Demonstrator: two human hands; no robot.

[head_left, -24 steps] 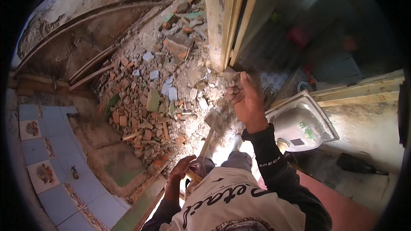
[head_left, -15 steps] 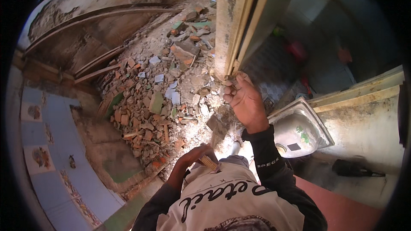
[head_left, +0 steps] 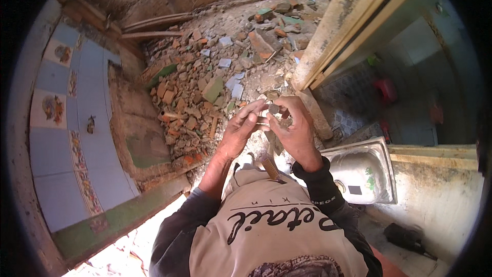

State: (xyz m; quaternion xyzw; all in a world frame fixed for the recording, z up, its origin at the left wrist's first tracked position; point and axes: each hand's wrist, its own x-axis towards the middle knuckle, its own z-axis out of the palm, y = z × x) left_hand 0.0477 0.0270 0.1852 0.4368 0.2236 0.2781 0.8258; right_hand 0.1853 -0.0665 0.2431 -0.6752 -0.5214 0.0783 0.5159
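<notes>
My right hand [head_left: 297,128] is closed in a pinch around a small grey-brown chunk [head_left: 274,109], held up in front of my chest. Close against it, my left hand [head_left: 240,132] has its fingers stretched toward the chunk and its thumb apart; whether the fingertips touch it is hard to make out. Below the hands, a tool with a ribbed, yellowish handle [head_left: 270,166] leans by my shirt front with neither hand on it. Its flat grey head is partly hidden behind my right hand.
Broken bricks and rubble [head_left: 197,92] cover the floor ahead. A worn door post [head_left: 328,31] rises to the right, beside a dim tiled room with a pink object [head_left: 385,91]. At my right is a steel sink [head_left: 359,166]; a blue tiled wall [head_left: 84,123] stands left.
My left hand has let go of the tool's handle and risen to meet my right hand. The right hand has drawn back from the foot of the door post, and the view has shifted.
</notes>
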